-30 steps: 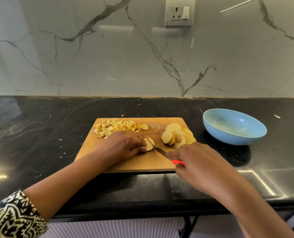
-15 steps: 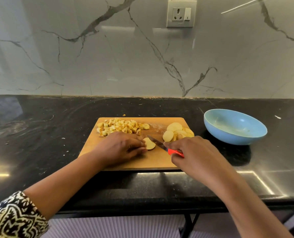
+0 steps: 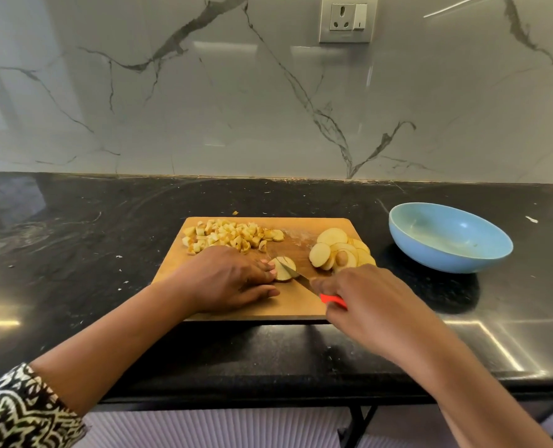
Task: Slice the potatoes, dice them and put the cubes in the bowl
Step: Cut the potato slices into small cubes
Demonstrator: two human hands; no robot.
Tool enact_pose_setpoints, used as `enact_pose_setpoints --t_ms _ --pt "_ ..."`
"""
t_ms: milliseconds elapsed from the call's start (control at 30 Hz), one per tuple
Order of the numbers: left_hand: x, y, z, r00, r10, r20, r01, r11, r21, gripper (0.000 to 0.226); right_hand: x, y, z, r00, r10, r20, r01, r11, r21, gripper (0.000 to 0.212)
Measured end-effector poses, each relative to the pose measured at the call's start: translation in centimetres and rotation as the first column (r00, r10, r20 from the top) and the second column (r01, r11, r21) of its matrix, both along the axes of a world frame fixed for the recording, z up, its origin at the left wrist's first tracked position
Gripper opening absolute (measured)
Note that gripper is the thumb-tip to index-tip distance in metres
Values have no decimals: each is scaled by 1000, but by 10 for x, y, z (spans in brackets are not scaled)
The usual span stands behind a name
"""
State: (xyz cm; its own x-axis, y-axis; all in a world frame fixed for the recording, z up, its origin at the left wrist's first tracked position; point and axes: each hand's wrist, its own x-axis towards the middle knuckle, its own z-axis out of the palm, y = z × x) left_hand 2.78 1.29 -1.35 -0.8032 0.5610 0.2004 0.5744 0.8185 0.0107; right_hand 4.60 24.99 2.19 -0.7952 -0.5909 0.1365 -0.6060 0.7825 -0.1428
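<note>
Nearest, the right hand grips the red-handled knife, its blade angled across a potato slice that the left hand holds down with bent fingertips, steadying it for dicing. Beyond, cubes and uncut slices lie apart on the board — the blue bowl holds none yet.

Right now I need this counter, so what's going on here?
A person is dicing potato on the wooden cutting board. The left hand holds a pale potato slice while the right hand grips the orange-handled knife, blade on it. Farther back lie diced potato cubes and round slices; the light blue bowl has no cubes.
</note>
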Motion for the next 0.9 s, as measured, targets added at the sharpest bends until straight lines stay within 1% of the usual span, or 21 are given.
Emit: enact_pose_setpoints --t_ms 67,167,367,567,633,700,767,833,900 --pt "1 1 1 1000 2 9 -2 1000 -9 85 11 14 3 1000 -8 10 9 1000 -14 43" --pt "1 -1 1 1000 9 27 -9 1000 -21 84 17 23 7 1000 -18 12 18 1000 5 42" --pt "3 -3 0 998 29 48 -27 999 -32 88 15 26 16 996 -35 82 34 999 11 37" --pt "5 -4 2 999 32 39 -31 999 -43 83 19 36 32 988 -76 134 72 997 38 39" --pt "7 -6 2 1000 24 7 -24 1000 -15 77 19 37 33 989 -83 124 85 996 -10 38" --pt "8 -8 4 999 14 -32 -13 1000 13 74 17 28 29 993 -96 67 101 992 -78 39" --pt "8 -9 4 999 9 -44 -10 1000 -12 76 13 15 19 996 -92 13 93 988 -125 41" --pt "8 -9 3 999 5 -50 -8 999 -47 77 10 3 9 998 -68 12 70 987 -143 41" --pt "8 -10 2 998 -2 -66 -1 999 -45 73 7 -3 3 998 -50 29 53 990 -132 40"
